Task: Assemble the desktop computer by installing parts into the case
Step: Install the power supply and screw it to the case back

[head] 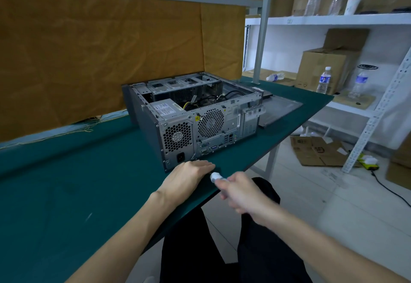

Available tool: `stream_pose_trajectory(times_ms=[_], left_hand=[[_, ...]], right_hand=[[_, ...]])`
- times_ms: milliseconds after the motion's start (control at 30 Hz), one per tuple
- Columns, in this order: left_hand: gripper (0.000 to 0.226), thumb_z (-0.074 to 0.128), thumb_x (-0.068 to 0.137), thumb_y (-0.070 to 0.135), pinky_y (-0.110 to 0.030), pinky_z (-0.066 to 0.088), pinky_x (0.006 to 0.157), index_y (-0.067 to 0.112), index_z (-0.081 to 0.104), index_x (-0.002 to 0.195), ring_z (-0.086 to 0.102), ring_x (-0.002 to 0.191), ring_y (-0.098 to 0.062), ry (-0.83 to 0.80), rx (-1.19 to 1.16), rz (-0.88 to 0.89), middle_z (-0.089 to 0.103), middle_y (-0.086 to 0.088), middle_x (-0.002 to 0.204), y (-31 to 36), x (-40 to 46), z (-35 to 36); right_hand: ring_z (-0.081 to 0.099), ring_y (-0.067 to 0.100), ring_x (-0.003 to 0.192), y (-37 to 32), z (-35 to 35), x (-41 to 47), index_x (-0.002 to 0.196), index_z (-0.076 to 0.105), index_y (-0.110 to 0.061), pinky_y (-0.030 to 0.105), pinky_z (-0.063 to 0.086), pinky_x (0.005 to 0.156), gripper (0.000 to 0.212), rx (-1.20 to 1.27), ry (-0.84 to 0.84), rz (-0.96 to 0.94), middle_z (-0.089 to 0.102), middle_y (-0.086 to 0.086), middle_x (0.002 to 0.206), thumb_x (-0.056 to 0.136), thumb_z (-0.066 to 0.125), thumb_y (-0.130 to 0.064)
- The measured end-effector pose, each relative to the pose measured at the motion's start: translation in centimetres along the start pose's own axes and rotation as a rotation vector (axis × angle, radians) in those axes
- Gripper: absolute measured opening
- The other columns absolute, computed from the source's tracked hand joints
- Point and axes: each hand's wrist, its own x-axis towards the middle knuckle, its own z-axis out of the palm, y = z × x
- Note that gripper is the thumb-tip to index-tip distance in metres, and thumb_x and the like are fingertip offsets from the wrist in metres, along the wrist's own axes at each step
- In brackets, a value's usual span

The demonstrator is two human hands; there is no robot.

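Observation:
An open grey computer case [195, 113] lies on its side on the green table [66, 182], its rear panel with two fan grilles facing me. A power supply and loose cables show inside. My left hand [189, 174] rests flat on the table edge just in front of the case's rear. My right hand [239, 190], blurred, sits beside it off the table edge and pinches a small white cylindrical object [215, 177] in its fingertips.
The removed side panel [280, 110] lies flat to the right of the case. White shelving [333, 20] with cardboard boxes and water bottles stands at right. A brown sheet hangs behind the table. Boxes lie on the tiled floor.

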Motion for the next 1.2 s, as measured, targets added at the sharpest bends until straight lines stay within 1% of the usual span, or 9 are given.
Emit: stream_pose_trajectory(times_ms=[67, 167, 233, 400, 567, 767, 933, 1100, 1200], left_hand=[[0.044, 0.064, 0.095, 0.004, -0.041, 0.051, 0.104, 0.015, 0.063, 0.138, 0.056, 0.133, -0.021, 0.005, -0.001, 0.006, 0.06, -0.002, 0.144, -0.1, 0.1, 0.1], [0.04, 0.066, 0.094, 0.005, -0.042, 0.054, 0.1, 0.014, 0.067, 0.133, 0.059, 0.129, -0.022, 0.003, -0.01, 0.02, 0.064, -0.002, 0.138, 0.0, 0.1, 0.2], [0.038, 0.066, 0.095, 0.005, -0.042, 0.054, 0.1, 0.015, 0.068, 0.132, 0.06, 0.129, -0.021, 0.014, -0.015, 0.011, 0.066, -0.001, 0.137, -0.3, 0.1, 0.2], [0.037, 0.058, 0.102, 0.011, -0.037, 0.049, 0.107, 0.019, 0.063, 0.138, 0.054, 0.135, -0.015, 0.043, -0.057, -0.019, 0.061, 0.001, 0.143, -0.8, 0.0, 0.6], [0.035, 0.05, 0.107, 0.023, -0.034, 0.041, 0.115, 0.016, 0.062, 0.14, 0.05, 0.138, -0.014, 0.004, -0.078, -0.034, 0.06, 0.0, 0.144, -0.9, 0.2, 0.9], [0.04, 0.051, 0.107, 0.022, -0.024, 0.029, 0.121, 0.016, 0.055, 0.146, 0.039, 0.146, -0.008, 0.015, -0.184, -0.051, 0.053, 0.003, 0.15, -0.7, -0.1, 1.1], [0.038, 0.049, 0.107, 0.019, -0.025, 0.029, 0.121, 0.017, 0.057, 0.144, 0.04, 0.144, -0.007, 0.028, -0.186, -0.073, 0.055, 0.004, 0.149, -0.6, -0.3, 0.9], [0.037, 0.051, 0.106, 0.016, -0.028, 0.031, 0.121, 0.016, 0.059, 0.142, 0.041, 0.144, -0.007, 0.027, -0.178, -0.068, 0.057, 0.003, 0.147, -0.8, -0.3, 1.1], [0.036, 0.052, 0.106, 0.018, -0.027, 0.031, 0.121, 0.017, 0.061, 0.141, 0.042, 0.143, -0.006, 0.026, -0.187, -0.068, 0.058, 0.004, 0.145, -0.8, -0.3, 1.1]], right_hand=[[0.036, 0.009, 0.043, -0.6, -0.9, -0.4, 0.112, 0.056, -0.005, 0.022, 0.025, 0.038, 0.027, 0.227, -0.097, 0.135, 0.058, 0.007, 0.078, 0.104, 0.057, -0.03], [0.057, 0.018, 0.066, 1.2, -0.3, -0.7, 0.107, 0.047, -0.016, 0.032, 0.035, 0.055, 0.031, -0.83, 0.139, -0.269, 0.059, 0.0, 0.089, 0.102, 0.053, -0.045], [0.064, 0.024, 0.078, 1.3, 0.5, -0.3, 0.106, 0.038, -0.018, 0.034, 0.034, 0.058, 0.026, -1.091, 0.242, -0.431, 0.06, 0.001, 0.098, 0.104, 0.049, -0.042], [0.036, 0.009, 0.041, -1.0, -1.0, 0.2, 0.098, 0.054, -0.006, 0.023, 0.026, 0.039, 0.03, 0.16, -0.174, 0.11, 0.059, 0.004, 0.071, 0.104, 0.055, -0.036], [0.058, 0.021, 0.07, 1.5, -0.2, 0.3, 0.1, 0.036, -0.019, 0.034, 0.03, 0.053, 0.028, -1.19, 0.205, -0.378, 0.061, 0.0, 0.091, 0.104, 0.05, -0.042], [0.032, 0.008, 0.041, -0.2, -1.2, 1.4, 0.101, 0.055, -0.008, 0.022, 0.022, 0.038, 0.032, 0.092, -0.171, 0.094, 0.053, 0.0, 0.066, 0.101, 0.062, -0.039], [0.047, 0.014, 0.052, 2.0, -0.5, 1.3, 0.098, 0.028, -0.023, 0.032, 0.026, 0.044, 0.03, -0.995, 0.265, -0.424, 0.056, -0.005, 0.073, 0.106, 0.038, -0.049], [0.035, 0.009, 0.04, 0.1, -0.6, 1.0, 0.112, 0.051, -0.01, 0.023, 0.026, 0.037, 0.03, 0.259, -0.121, 0.174, 0.057, 0.003, 0.067, 0.107, 0.05, -0.039], [0.047, 0.014, 0.051, 0.3, -1.1, 0.7, 0.106, 0.042, -0.015, 0.027, 0.031, 0.045, 0.039, -0.347, 0.002, -0.097, 0.064, 0.0, 0.078, 0.097, 0.062, -0.047]])
